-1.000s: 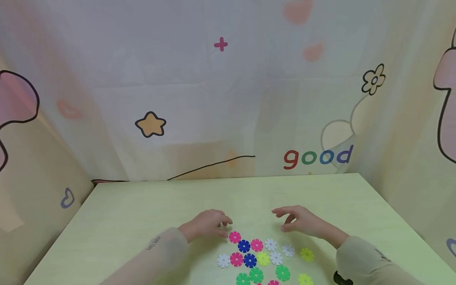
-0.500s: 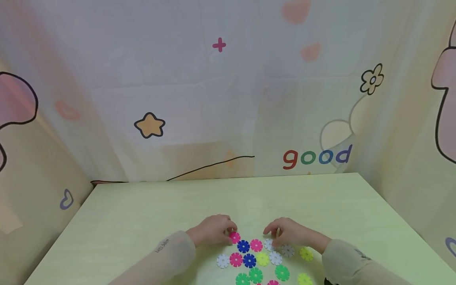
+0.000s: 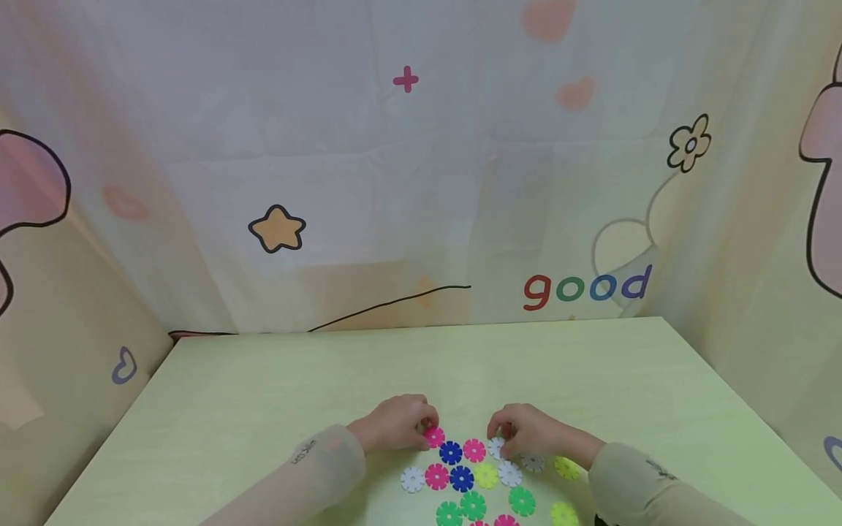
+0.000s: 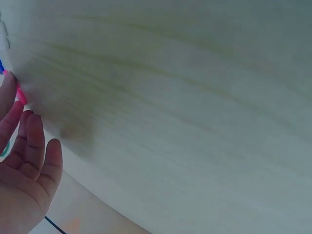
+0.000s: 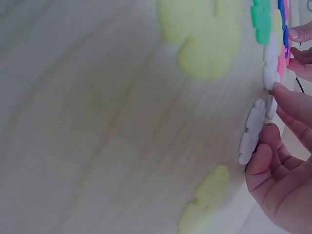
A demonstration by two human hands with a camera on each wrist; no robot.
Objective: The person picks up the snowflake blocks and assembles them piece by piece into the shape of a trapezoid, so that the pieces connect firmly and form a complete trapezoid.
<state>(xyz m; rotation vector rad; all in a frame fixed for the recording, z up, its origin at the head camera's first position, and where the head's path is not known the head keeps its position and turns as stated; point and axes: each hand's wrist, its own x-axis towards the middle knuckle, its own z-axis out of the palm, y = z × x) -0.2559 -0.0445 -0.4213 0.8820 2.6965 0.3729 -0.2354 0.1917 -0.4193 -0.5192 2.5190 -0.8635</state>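
Observation:
Flower-shaped discs lie on the pale table [image 3: 296,380]. My left hand [image 3: 397,424] pinches the pink disc [image 3: 435,437] at the upper left of the group between thumb and forefinger; the left wrist view shows this hand [image 4: 29,170] with the pink disc [image 4: 21,93] at its fingertips. My right hand [image 3: 536,431] has its thumb and forefinger at the edges of a white disc [image 3: 495,447], partly covered by the fingers. In the right wrist view, that hand [image 5: 287,165] is on the white disc [image 5: 271,106], with another white disc [image 5: 252,131] beside its curled fingers.
Between the hands lie a blue disc [image 3: 450,453] and a pink disc [image 3: 474,451]. Nearer are several blue, yellow, white, green and pink discs, including a green one [image 3: 522,501]. A printed curtain [image 3: 368,219] stands behind the table.
Both hands have come down to the discs, the right one also moving left. My left hand has closed on the pink disc, my right thumb and forefinger on the white one.

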